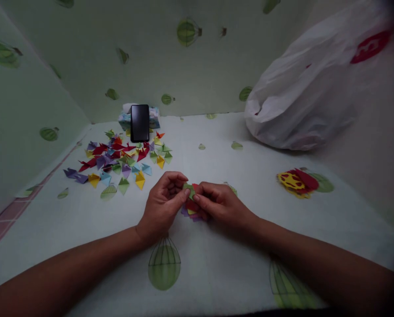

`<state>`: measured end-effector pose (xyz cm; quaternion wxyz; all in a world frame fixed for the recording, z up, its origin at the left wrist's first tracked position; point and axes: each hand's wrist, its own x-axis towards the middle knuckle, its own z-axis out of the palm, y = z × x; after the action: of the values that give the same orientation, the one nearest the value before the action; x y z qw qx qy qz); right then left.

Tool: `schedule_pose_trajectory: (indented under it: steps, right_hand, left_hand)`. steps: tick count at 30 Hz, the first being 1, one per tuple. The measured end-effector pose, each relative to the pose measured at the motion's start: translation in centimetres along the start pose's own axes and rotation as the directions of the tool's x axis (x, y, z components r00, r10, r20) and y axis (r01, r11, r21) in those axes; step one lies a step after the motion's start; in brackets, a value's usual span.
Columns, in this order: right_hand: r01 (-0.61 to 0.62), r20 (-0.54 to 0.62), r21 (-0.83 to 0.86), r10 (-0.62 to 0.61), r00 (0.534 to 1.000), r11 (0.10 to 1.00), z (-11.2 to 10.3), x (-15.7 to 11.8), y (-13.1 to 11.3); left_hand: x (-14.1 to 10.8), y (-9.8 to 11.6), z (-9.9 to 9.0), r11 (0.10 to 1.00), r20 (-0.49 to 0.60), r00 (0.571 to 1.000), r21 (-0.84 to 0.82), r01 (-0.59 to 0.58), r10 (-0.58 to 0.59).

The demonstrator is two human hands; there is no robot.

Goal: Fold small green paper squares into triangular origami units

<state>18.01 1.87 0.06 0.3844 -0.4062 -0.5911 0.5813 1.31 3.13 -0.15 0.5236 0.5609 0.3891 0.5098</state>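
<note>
Between my two hands is a small green piece of paper (189,191), pinched at its edges over the table. My left hand (164,202) grips its left side with thumb and fingers. On the other side, my right hand (218,201) pinches it between thumb and forefinger. A bit of red paper shows just behind the green one; whether it is held too I cannot tell. Under the fingers lie several coloured paper pieces (193,217), purple, yellow, red and pink, partly hidden by my right hand.
Many small folded paper figures (122,160) in several colours lie spread at the left. Behind them a black phone (140,123) leans on a tissue box (155,118). A white plastic bag (302,97) stands back right, with red and yellow cut-out shapes (296,181) nearer.
</note>
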Motion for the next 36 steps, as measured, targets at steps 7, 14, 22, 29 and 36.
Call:
schedule_pose_trajectory:
  steps: [7,14,22,29,36]
  right_hand:
    - [0.011,-0.01,-0.042,-0.012,1.0,0.999,-0.4,0.0,0.1]
    - [-0.013,-0.013,-0.01,0.012,1.0,1.0,-0.3,0.1,0.1]
    - [0.019,0.023,-0.172,-0.015,1.0,0.985,-0.3,0.0,-0.5]
    - [-0.003,-0.091,-0.281,-0.023,0.996,0.96,-1.4,0.4,-0.2]
    - [0.016,-0.09,-0.075,-0.023,0.996,0.997,-1.3,0.7,0.4]
  left_hand:
    - [-0.3,0.2,0.0,0.992,0.176,0.981,-0.086,0.092,-0.076]
    - [-0.1,0.1,-0.1,0.995,0.096,0.993,-0.059,0.078,-0.072]
    - [0.1,0.0,-0.3,0.999,0.032,0.999,-0.011,0.041,-0.04]
    - [0.7,0.1,-0.5,0.975,0.084,0.973,0.088,0.206,-0.213]
    - [0.6,0.2,-0.3,0.954,0.067,0.952,-0.002,0.298,-0.297]
